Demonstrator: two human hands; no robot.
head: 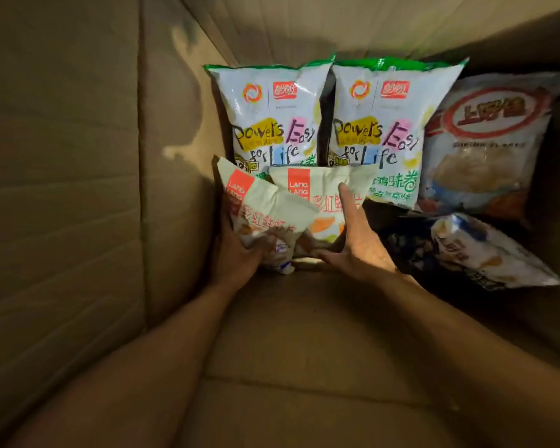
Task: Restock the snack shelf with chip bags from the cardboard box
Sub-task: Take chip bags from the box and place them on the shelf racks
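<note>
- Inside the cardboard box (62,189), far end: left pale bag (265,205) overlaps right pale bag (324,185).
- Left hand (236,253): fingers curled round the left pale bag.
- Right hand (359,244): straight fingers resting on the right pale bag.

Your stock in view, by kind:

- Cardboard box (62,189): one, enclosing all.
- Green-topped white bags lettered "Powers Easy for Life": two, side by side at 12 o'clock, namely the left green-topped bag (272,118) and the right green-topped bag (388,118).
- Pale bags with an orange-red "LANG LANG" label: two, at the middle of the dial, namely the left pale bag (262,205) and the right pale bag (324,195).
- Red-oval bag (485,140): one, at 2 o'clock.
- Dark-and-white bag (485,250): one, at 3 o'clock; you cannot tell whether the dark patch beside it is a separate bag.
- Your hands: two, the left hand (240,257) at 7 o'clock and the right hand (359,250) at 4 o'clock.

Bags counted for certain: six.
</note>
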